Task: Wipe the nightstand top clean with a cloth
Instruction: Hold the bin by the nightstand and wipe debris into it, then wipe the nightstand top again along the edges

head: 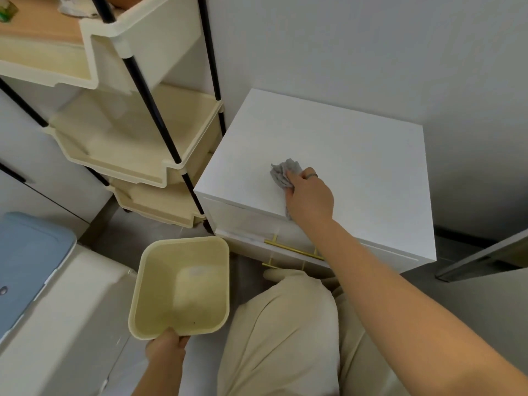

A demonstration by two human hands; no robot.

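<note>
**Nightstand top (328, 150) mid-wipe**

I grip a crumpled grey cloth (283, 171) in my right hand (310, 195), pressed near the top's front edge; my left hand (165, 347) holds a cream bin (160, 258) by its rim. I judge that most of the surface is left to wipe.

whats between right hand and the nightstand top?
The crumpled grey cloth: the right hand grips it and holds it against the white nightstand top. The head view shows it.
</note>
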